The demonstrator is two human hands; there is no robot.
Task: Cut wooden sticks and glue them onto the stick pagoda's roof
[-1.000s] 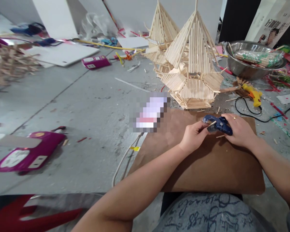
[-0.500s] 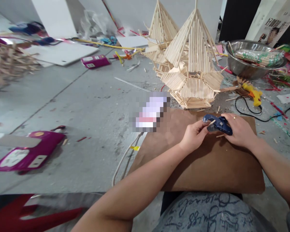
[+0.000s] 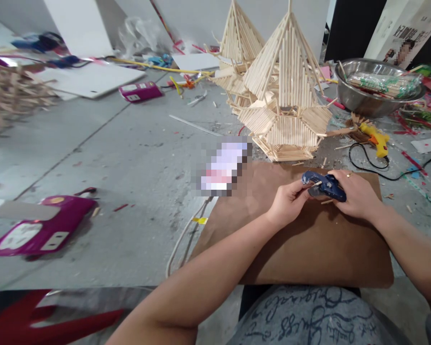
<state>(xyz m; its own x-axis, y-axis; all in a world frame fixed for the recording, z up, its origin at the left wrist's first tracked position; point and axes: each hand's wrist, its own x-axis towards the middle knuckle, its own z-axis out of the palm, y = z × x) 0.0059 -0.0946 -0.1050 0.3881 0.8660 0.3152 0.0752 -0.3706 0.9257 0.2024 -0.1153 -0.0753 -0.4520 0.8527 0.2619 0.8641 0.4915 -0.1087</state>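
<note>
Right, so my right hand (image 3: 355, 189) is wrapped around the blue cutter (image 3: 334, 186), fingers curled about its handle, while my left hand (image 3: 290, 202) is pinched closed at the other end, seemingly on the thin stick (image 3: 315, 185) lying across the cutter's mouth. How wide that mouth gapes, I can't tell from up here. It's all happening over the far right part of the brown board (image 3: 290, 254), with a short piece of wood (image 3: 326, 201) poking out below the cutter (held or loose, I can't say). Danger spot: my left thumb sits right beside the metal, so a slip during a squeeze could nip it. A slack pinch might let the stick roll and the cut go crooked; a snapped-off end could ping towards the stick tower (image 3: 296, 132) just beyond the board.
</note>
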